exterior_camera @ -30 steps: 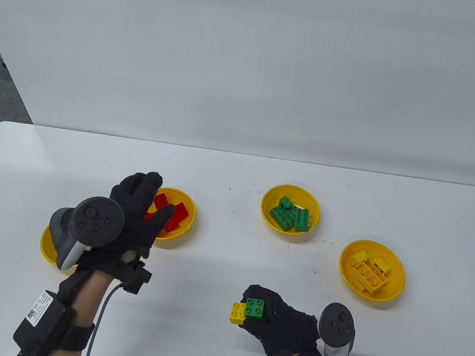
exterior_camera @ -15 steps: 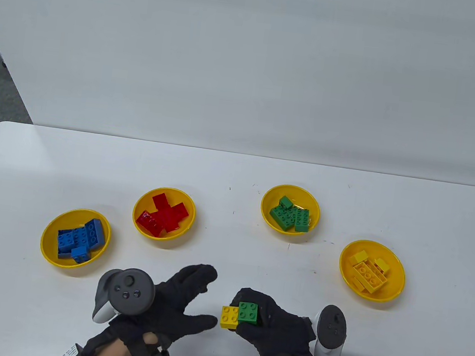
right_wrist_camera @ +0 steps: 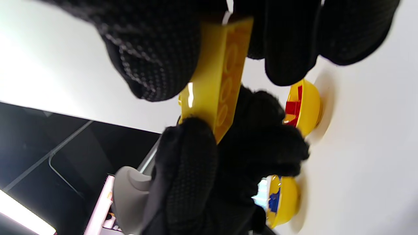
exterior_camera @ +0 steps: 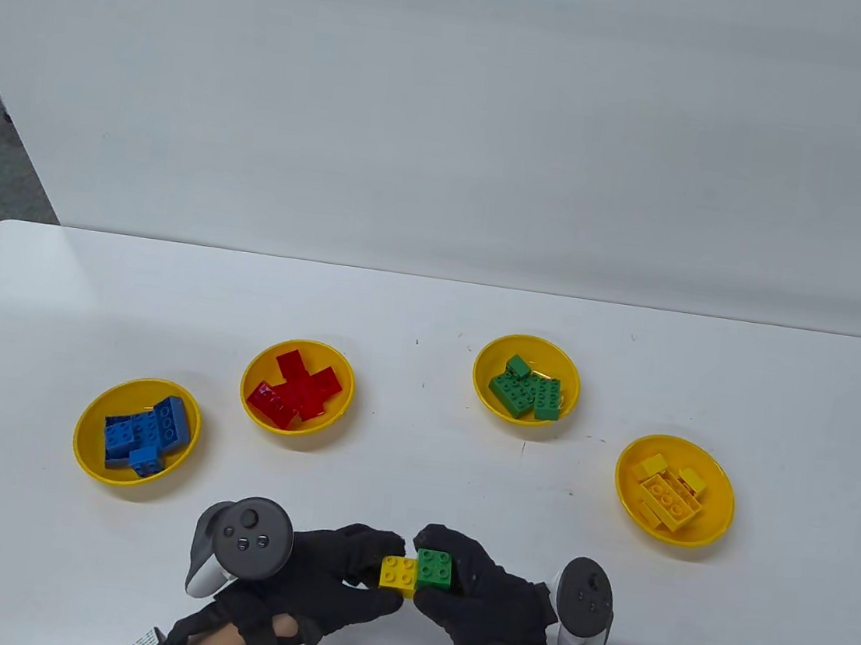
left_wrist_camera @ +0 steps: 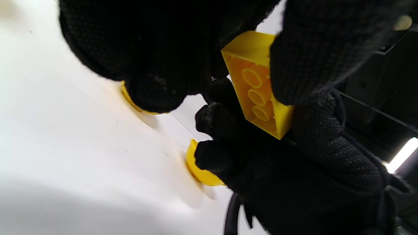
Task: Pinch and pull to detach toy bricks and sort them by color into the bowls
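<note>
Table view: both wrists cut off by the bottom edge. Left hand [exterior_camera: 336, 577] and right hand [exterior_camera: 479, 595] meet near the table's [exterior_camera: 432, 307] front edge, mid-width. Between them a yellow brick [exterior_camera: 400, 573] with a green brick [exterior_camera: 437, 569] stacked on its right half. Left fingers and thumb are curled round the yellow brick's left end; right fingers are curled round the green brick. Lower faces of both bricks hidden by gloves. Four yellow bowls further back, in an arc: blue-brick bowl [exterior_camera: 89, 453] toward the left edge, red-brick bowl [exterior_camera: 336, 417], green-brick bowl [exterior_camera: 485, 353], yellow-brick bowl [exterior_camera: 719, 523] toward the right edge.

Left wrist view: yellow brick [left_wrist_camera: 258, 88] seen from below, hollow underside with tubes showing. Left fingers [left_wrist_camera: 313, 49] cover one end, right-hand fingers [left_wrist_camera: 222, 124] wrap the other. Green brick not visible. Two bowl rims peek from behind the gloves; contents hidden.

Right wrist view: yellow brick [right_wrist_camera: 218, 88] edge-on, pinched at top by right fingers [right_wrist_camera: 153, 49], at bottom by left fingers [right_wrist_camera: 192, 147]. Green brick hidden. Red-brick bowl [right_wrist_camera: 310, 101] and blue-brick bowl [right_wrist_camera: 287, 199] partly blocked.
</note>
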`<control>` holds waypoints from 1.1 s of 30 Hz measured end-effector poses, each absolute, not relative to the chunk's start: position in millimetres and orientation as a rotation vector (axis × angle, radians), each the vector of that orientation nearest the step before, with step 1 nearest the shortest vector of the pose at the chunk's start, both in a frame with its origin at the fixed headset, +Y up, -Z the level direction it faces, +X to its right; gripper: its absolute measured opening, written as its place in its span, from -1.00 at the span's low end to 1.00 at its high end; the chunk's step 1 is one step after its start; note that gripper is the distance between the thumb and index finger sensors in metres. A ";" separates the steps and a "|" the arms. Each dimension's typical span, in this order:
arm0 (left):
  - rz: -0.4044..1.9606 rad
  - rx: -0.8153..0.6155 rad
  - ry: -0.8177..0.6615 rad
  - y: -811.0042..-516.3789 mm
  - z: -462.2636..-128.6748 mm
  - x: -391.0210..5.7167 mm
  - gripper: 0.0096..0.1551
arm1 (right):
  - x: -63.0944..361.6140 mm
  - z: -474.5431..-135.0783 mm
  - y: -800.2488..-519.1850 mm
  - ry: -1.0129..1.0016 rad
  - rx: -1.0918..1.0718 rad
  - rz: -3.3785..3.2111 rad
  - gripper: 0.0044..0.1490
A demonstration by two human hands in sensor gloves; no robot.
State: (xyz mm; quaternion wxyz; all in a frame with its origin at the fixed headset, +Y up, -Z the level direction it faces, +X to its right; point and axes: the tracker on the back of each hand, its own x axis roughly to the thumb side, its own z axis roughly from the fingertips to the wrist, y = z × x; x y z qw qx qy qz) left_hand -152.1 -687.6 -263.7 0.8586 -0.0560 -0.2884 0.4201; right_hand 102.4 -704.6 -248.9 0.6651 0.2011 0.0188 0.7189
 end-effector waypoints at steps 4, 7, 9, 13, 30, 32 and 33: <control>0.751 -0.107 -0.604 -684.8 -262.1 -151.9 -0.23 | 106.3 -246.2 -692.0 -0.099 0.557 1.832 -0.11; 0.708 -0.108 -0.603 -686.7 -261.3 -151.2 -0.23 | 102.7 -244.6 -693.4 -0.095 0.550 1.854 -0.32; 0.678 -0.120 -0.617 -689.0 -260.7 -150.9 -0.24 | 101.5 -245.5 -694.6 -0.116 0.536 1.879 -0.32; 0.727 -0.153 -0.658 -689.0 -262.7 -149.9 -0.23 | 100.5 -247.2 -695.6 -0.105 0.452 1.881 -0.32; 0.742 -0.066 -0.484 -686.3 -273.4 -191.9 -0.21 | 122.8 -397.3 -603.2 -0.381 0.412 2.525 -0.33; 0.748 -0.060 -0.458 -686.8 -275.5 -198.0 -0.21 | 111.9 -433.3 -616.6 -0.318 0.414 2.759 -0.33; 0.749 -0.058 -0.451 -687.1 -276.1 -199.7 -0.21 | 108.9 -444.4 -623.5 -0.276 0.410 2.829 -0.33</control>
